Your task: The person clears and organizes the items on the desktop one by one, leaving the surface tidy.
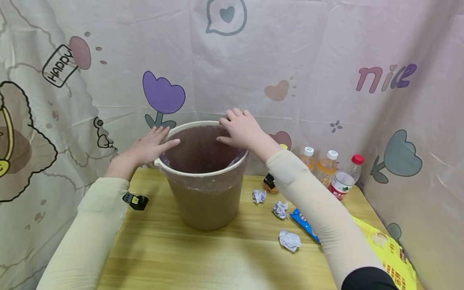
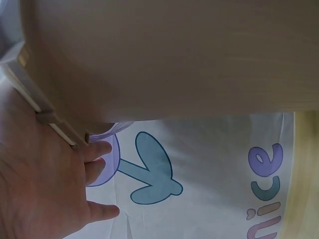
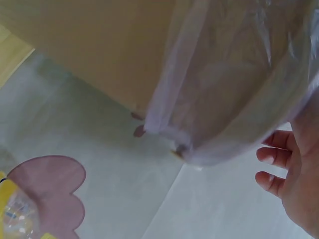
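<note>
A brownish trash can (image 1: 204, 205) with a pale rim stands upright on the wooden table. Its clear plastic liner (image 1: 210, 182) is folded outward over the rim, and inside it looks dark. My left hand (image 1: 146, 147) rests at the left of the rim, thumb pointing over the opening and fingers outside. In the left wrist view, those fingers (image 2: 99, 211) extend loosely past the rim. At the far right rim is my right hand (image 1: 243, 128), its thumb inside the opening. The right wrist view has its loosely bent fingers (image 3: 274, 158) just outside the liner.
Right of the can lie several crumpled paper balls (image 1: 290, 240), a blue wrapper (image 1: 304, 224) and a yellow bag (image 1: 389, 249). Behind my right forearm stand several drink bottles (image 1: 327, 166), one red-capped (image 1: 342, 177). A printed curtain (image 1: 311, 48) hangs behind the table.
</note>
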Demonstrator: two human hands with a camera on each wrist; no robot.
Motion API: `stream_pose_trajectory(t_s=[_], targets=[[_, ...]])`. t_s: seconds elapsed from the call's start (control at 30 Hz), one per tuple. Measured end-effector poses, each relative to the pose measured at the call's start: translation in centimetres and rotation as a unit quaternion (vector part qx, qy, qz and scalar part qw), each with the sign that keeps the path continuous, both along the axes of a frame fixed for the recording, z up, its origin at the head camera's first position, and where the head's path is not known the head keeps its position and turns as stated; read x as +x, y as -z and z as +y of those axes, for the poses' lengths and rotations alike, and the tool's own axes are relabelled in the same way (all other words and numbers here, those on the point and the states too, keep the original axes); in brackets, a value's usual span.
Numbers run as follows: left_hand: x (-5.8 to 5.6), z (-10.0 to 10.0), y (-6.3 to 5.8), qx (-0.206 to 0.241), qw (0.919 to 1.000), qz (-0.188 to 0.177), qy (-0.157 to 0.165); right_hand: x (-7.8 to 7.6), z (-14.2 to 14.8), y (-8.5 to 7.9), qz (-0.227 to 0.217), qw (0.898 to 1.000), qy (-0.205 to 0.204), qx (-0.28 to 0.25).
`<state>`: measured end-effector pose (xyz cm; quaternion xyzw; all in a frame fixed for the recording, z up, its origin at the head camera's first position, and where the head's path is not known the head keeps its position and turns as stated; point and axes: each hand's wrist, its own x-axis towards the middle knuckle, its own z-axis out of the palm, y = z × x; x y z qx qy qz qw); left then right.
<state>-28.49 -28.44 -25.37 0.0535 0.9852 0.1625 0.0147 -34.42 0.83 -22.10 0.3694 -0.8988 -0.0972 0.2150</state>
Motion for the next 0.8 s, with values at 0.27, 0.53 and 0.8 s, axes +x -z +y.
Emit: stream_pose_trajectory(t_s=[0.27,0.53,0.8], targets=[[0.1,0.2,-0.2,-0.001,1.0,0.0,0.001,0.1,2.2,0.2,-0.003,0.999,0.002,-0.033],[-0.2,0.3,-0.3,-0.014,0.9999,-0.005,0.002,0.5,4.7,0.5,-0.008,0.997,0.001,-0.083],[0.0,0.3,-0.6,-0.021,0.9997,-0.015,0.005,1.2,7.3,1.0,0.027,0.992,-0.006,-0.123]])
